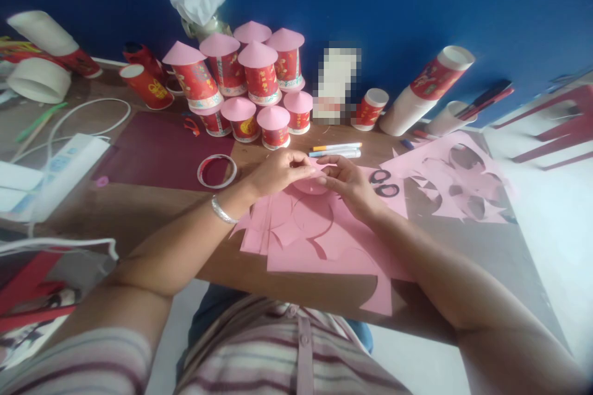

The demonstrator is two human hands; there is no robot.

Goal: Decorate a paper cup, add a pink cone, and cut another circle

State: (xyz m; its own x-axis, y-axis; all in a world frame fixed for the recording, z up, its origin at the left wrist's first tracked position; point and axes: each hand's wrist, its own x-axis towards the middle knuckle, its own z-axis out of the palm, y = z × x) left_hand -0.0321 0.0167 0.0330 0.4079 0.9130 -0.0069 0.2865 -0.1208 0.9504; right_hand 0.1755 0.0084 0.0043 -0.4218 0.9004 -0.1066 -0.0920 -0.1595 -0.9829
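Note:
Between my hands is a round piece of pink paper (311, 186), pinched at its upper edge and held above the pink sheets. My left hand (280, 171) closes on its left side with thumb and fingers together. On the other side my right hand (346, 182) pinches the same piece. Below lie cut pink paper sheets (296, 259) with round holes and curved offcuts. Black-handled scissors (384, 183) rest on the paper just right of my right hand. Beyond my hands are several markers (336, 149), side by side.
Several red paper cups with pink cone tops (259, 74) stand stacked at the back. A tape roll (217, 171) lies left of my hands, near a maroon sheet (162, 154). Pink scraps (467, 179) spread at right; a pen cup (451, 117) stands behind. White cables (50, 136) cross the left side.

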